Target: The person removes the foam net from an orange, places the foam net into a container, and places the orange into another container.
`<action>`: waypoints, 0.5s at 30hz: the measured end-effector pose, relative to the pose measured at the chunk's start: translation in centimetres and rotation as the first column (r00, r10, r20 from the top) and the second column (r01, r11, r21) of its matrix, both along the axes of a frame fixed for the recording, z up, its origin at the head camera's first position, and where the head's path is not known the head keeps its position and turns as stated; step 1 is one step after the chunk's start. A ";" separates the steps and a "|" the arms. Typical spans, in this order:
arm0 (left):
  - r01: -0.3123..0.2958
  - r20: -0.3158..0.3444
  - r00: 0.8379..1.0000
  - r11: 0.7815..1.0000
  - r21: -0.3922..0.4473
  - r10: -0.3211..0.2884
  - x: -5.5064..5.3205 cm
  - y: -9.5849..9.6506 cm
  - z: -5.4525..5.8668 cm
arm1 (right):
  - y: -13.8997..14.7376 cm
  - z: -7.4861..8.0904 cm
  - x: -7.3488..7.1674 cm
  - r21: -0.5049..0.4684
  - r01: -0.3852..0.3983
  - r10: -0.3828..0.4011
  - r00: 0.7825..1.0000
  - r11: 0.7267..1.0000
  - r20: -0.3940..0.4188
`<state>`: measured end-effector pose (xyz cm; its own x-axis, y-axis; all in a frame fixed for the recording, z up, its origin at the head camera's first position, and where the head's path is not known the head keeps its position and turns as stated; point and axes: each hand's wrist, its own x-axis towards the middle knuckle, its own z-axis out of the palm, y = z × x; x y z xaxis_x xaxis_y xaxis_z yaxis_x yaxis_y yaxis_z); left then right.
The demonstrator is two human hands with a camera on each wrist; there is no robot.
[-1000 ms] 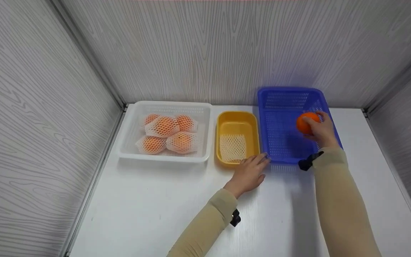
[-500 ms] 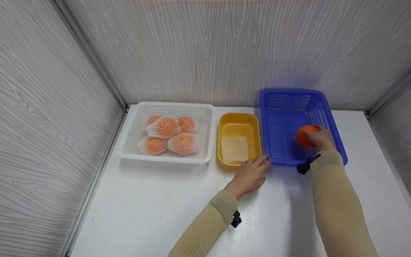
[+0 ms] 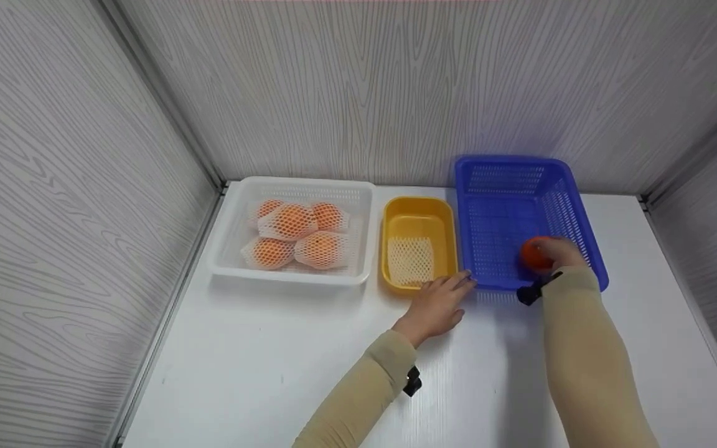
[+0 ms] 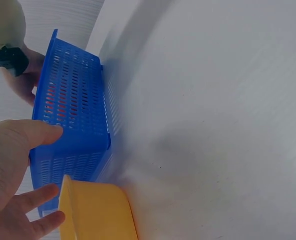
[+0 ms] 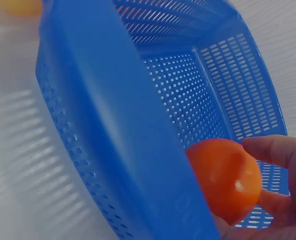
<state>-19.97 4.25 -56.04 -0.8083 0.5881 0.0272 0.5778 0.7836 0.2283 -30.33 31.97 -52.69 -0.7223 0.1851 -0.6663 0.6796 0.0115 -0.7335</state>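
In the head view my right hand (image 3: 562,252) grips a bare orange (image 3: 534,254) low inside the blue basket (image 3: 498,285), near its front right. The right wrist view shows my thumb and fingers around the glossy orange (image 5: 225,175), partly hidden behind the basket rim (image 5: 123,110). My left hand (image 3: 434,308) rests with loosely extended fingers at the basket's front left corner, beside the yellow tray (image 3: 417,202). In the left wrist view, its thumb lies across the outside of the blue basket (image 4: 73,95), and two fingers reach toward the tray rim (image 4: 68,200).
A piece of white foam netting (image 3: 411,260) lies in the yellow tray. To the left stands a white basket (image 3: 290,278) with several oranges (image 3: 321,249) in foam nets. Wood-grain panels (image 3: 358,93) enclose the white table (image 3: 271,373) at the back and sides.
My right hand has lowered the orange into the blue basket and drawn it toward the front. The left hand has stayed at the basket corner.
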 end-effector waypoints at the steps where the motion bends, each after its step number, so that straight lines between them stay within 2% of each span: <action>1: 0.000 0.001 1.000 1.000 -0.001 0.000 0.0 0.0 0.0 | 0.0 0.0 0.1 0.002 0.004 -0.004 1.000 1.000 0.013; 8: -0.001 0.026 1.000 1.000 -0.005 0.001 0.0 0.0 -0.1 | 0.5 0.3 0.2 -0.008 0.014 -0.013 0.999 1.000 0.046; 11: 0.009 0.041 0.999 1.000 -0.012 -0.008 0.0 -0.1 -0.1 | 0.7 0.6 0.3 0.047 -0.054 0.054 0.999 0.997 -0.004; 15: 0.037 0.057 0.998 0.999 0.003 -0.037 -0.1 -0.4 -0.1 | 0.7 1.6 0.3 0.144 -0.128 0.142 0.986 0.981 -0.093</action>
